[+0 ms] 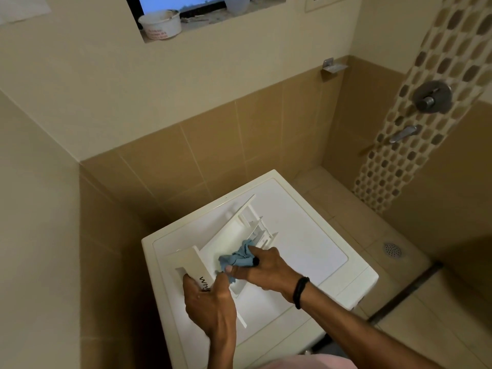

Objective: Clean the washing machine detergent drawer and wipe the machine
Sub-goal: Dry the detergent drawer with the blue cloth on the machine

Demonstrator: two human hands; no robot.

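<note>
Detergent drawer (239,230) lies on washing machine (306,249) top, nearer its left edge. Left hand (207,302) grips the drawer's front panel, fingers curled round it. Right hand (266,267) pinches bunched blue cloth (238,255) inside the drawer's large compartment.

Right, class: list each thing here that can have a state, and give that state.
White plastic detergent drawer: out, lying on top of the white washing machine.
Crumpled blue cloth: pressed inside the drawer.
Left hand: grips the drawer's front panel.
Right hand: holds the cloth.
White plastic tub on window ledge: upright.
</note>
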